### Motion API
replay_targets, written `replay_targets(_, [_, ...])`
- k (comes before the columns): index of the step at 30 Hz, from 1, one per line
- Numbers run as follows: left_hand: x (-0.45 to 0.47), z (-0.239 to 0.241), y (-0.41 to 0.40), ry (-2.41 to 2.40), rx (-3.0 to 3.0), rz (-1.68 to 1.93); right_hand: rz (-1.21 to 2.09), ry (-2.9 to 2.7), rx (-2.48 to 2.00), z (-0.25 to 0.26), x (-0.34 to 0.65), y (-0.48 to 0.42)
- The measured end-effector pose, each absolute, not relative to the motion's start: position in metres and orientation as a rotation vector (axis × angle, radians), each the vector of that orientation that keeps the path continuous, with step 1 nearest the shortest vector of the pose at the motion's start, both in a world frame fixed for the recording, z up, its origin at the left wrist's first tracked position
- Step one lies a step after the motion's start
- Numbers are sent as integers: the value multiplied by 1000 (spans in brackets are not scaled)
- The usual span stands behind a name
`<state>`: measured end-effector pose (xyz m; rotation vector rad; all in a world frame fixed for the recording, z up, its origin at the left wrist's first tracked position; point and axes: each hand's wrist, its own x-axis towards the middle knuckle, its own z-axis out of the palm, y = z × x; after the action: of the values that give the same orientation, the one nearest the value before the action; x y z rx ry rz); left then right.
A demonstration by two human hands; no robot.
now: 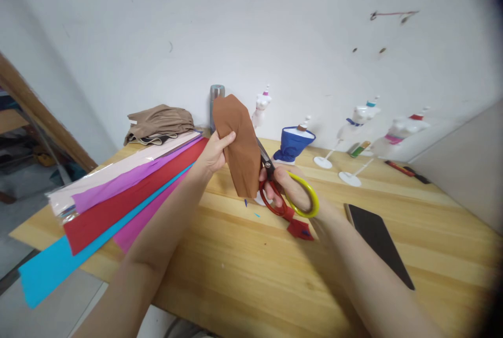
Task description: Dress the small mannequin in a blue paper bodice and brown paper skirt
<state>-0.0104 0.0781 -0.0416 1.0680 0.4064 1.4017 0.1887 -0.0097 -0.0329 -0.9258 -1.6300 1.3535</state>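
Note:
My left hand (217, 150) pinches a piece of brown fabric (240, 144) by its left side, thumb on the front, holding it up above the table. In my right hand (288, 186) is a pair of scissors (312, 199) with one red and one yellow handle loop. Their dark blades point up and left at the fabric's right edge, and part of them is hidden behind the cloth. Beyond my right hand stands a small white mannequin wrapped in blue fabric (293, 144). Under the scissors lies a red fabric scrap (301, 229).
Long coloured fabric strips (129, 196) spread across the table's left side, below a folded brown cloth (159, 120). A grey flask (217, 91) and several mini mannequins (363, 114) stand along the wall. A dark phone-like slab (377, 243) lies at right.

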Motion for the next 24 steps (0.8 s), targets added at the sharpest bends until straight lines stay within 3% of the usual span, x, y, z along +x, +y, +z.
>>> replay_targets(10, [-10,-44,80,420,1034,1454,1316,-1573,-1067,-31,185,-11])
replay_targets(24, [-10,-43,81,446,1101,1411,1335,-1625,-910,-39,193,-9])
